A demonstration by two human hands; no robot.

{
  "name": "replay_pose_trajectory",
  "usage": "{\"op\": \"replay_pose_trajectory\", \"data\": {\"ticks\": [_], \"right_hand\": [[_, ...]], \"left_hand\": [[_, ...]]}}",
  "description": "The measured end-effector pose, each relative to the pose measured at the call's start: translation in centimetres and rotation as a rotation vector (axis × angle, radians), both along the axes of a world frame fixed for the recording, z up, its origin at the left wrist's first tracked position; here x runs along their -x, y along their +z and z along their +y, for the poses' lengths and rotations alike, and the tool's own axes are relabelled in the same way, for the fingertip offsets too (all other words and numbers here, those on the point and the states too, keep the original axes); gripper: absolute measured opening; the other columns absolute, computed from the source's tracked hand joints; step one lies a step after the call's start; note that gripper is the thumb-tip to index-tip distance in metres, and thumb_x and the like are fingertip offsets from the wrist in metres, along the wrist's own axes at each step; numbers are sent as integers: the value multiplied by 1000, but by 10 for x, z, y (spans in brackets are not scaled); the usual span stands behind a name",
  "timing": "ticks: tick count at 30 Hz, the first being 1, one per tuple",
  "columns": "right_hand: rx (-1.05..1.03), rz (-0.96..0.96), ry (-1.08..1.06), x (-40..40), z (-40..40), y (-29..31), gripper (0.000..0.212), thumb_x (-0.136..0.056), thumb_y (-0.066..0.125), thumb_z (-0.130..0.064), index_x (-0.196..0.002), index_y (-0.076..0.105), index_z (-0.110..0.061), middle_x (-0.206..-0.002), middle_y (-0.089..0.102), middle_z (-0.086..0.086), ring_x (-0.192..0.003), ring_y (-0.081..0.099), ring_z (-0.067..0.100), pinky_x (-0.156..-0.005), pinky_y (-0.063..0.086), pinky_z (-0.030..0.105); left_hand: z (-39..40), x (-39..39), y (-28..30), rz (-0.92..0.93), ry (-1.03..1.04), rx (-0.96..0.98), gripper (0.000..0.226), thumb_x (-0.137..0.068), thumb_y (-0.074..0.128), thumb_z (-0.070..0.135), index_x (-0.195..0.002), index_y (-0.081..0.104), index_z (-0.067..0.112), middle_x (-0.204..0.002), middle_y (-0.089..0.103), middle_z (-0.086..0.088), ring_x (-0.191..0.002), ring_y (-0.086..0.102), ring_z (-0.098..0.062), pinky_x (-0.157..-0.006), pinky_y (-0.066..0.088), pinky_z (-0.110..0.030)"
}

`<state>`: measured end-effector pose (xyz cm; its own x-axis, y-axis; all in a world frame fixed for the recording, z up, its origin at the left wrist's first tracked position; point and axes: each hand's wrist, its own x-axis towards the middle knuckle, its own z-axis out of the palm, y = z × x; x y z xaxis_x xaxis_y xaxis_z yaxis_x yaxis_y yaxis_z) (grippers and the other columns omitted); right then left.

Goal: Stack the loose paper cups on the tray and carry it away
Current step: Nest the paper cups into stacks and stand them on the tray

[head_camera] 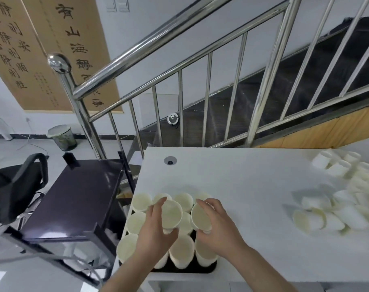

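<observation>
tray (209, 268) at the tabletop's near-left corner is nearly full; left hand (156, 232) and right hand (217, 230) each grasp a cup; a loose pile (337, 203) waits at the right edge.

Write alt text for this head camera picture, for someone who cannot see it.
Two bare hands, left hand and right hand, each grip a pale paper cup above a black tray packed with upright cups on a white table. More loose paper cups lie heaped at the right.
</observation>
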<state>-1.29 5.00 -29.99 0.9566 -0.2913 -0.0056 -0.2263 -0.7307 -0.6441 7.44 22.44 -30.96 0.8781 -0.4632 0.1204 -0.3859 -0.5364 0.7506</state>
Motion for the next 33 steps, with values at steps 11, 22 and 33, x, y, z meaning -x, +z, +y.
{"op": "replay_pose_trajectory", "data": {"ticks": [11,22,33], "right_hand": [[-9,83,62,-69,62,-13,74,-82,62,-25,-148,29,-32,-143,25,-14,-124,43,10,-95,43,27],[50,172,110,-95,79,-38,73,-82,66,-38,-146,32,-31,-139,29,-10,-116,49,10,-85,38,19],[150,217,116,-103,79,-59,72,-81,67,-44,-144,37,-24,-139,33,-4,-126,41,14,-101,39,27]], "left_hand": [[60,-59,-11,90,101,-101,77,-77,72,29,-140,29,31,-130,39,9,-108,52,-13,-76,37,-24],[66,-73,-35,160,91,-180,76,-78,69,33,-141,27,30,-131,39,7,-112,51,-13,-77,38,-25],[70,-81,-55,139,57,-224,86,-73,71,49,-144,32,20,-138,35,5,-128,38,-14,-99,42,-33]]}}
